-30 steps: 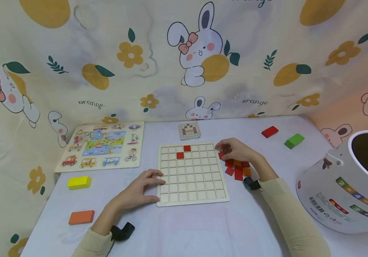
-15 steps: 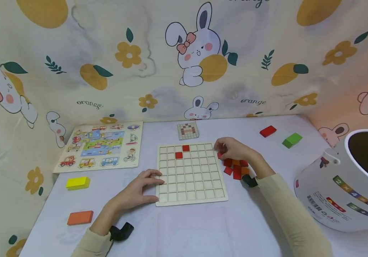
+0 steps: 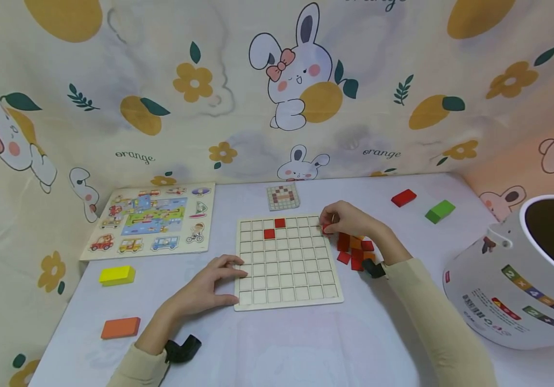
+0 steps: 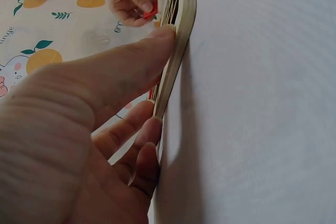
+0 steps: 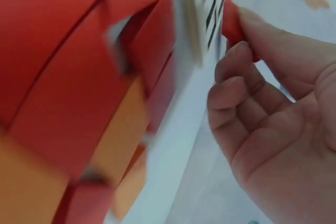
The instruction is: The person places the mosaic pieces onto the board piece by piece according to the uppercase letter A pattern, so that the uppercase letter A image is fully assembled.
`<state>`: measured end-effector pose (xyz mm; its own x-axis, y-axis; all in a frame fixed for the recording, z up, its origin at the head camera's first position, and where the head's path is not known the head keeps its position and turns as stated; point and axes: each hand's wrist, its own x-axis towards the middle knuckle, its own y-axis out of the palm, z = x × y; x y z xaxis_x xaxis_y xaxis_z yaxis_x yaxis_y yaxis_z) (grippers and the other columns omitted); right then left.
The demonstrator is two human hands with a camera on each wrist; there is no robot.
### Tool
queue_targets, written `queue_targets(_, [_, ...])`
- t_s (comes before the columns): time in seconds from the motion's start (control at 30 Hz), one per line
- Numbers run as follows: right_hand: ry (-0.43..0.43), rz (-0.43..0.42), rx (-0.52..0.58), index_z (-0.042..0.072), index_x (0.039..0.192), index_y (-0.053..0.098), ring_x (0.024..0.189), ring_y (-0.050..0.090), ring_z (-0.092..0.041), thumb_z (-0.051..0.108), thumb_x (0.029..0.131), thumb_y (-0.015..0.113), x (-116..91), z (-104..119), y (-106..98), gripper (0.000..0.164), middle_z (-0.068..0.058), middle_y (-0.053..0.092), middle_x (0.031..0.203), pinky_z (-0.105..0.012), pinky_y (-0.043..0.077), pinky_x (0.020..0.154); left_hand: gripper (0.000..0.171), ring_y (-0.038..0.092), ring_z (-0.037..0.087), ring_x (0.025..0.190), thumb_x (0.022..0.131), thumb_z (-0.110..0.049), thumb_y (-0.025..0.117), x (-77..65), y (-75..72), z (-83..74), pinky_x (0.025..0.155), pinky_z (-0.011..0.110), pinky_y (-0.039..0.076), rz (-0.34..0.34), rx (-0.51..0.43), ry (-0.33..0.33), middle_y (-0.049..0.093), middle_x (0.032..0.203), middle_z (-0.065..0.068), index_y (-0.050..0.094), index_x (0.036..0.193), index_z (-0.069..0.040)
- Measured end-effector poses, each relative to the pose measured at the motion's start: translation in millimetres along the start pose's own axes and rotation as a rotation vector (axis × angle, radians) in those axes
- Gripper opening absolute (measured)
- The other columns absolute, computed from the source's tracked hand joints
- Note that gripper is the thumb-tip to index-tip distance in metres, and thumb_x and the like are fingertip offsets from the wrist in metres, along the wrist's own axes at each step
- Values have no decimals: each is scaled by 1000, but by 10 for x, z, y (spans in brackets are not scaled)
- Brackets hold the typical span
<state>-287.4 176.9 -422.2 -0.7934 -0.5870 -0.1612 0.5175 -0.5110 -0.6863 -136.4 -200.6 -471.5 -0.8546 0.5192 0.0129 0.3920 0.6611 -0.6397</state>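
Between thumb and fingertips, my right hand (image 3: 347, 219) pinches a small red square tile (image 5: 231, 20), held by the upper right edge of the pale wooden grid board (image 3: 289, 263). Two red tiles sit in the board's cells, one in the top row (image 3: 280, 223) and one diagonally below it (image 3: 269, 234). My left hand (image 3: 204, 285) rests against the board's left edge, thumb near the lower corner and fingers higher up. Right of the board, partly under my right hand, lies a pile of red and orange tiles (image 3: 356, 259), blurred and close in the right wrist view.
A small pattern card (image 3: 283, 197) lies behind the board. To the left are a vehicle puzzle (image 3: 156, 242), a yellow block (image 3: 117, 276) and an orange block (image 3: 120, 328). A red block (image 3: 404, 198), a green block (image 3: 440, 212) and a large white bucket (image 3: 499, 279) stand right.
My right hand has lifted a red tile from the pile's edge and moved slightly up and left to the board's edge. The left hand stays against the board.
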Motion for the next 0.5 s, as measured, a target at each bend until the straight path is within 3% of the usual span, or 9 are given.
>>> queue_targets(0.33, [-106, 55, 33, -2, 99, 70, 76, 51, -21, -8, 90, 63, 381, 299, 171, 13, -7, 57, 84, -30, 45, 67, 48, 40, 22, 132, 79, -20, 84, 3, 0, 10, 110, 53, 32, -5, -4, -5, 46, 143, -3, 69, 124, -19])
queue_targets(0.5, [-114, 104, 26, -2, 99, 69, 80, 50, -22, -10, 91, 61, 486, 413, 276, 14, -9, 58, 86, -30, 45, 70, 48, 40, 22, 131, 79, -21, 84, 3, -2, 10, 110, 54, 32, -1, -7, -9, 46, 144, -4, 69, 125, -19])
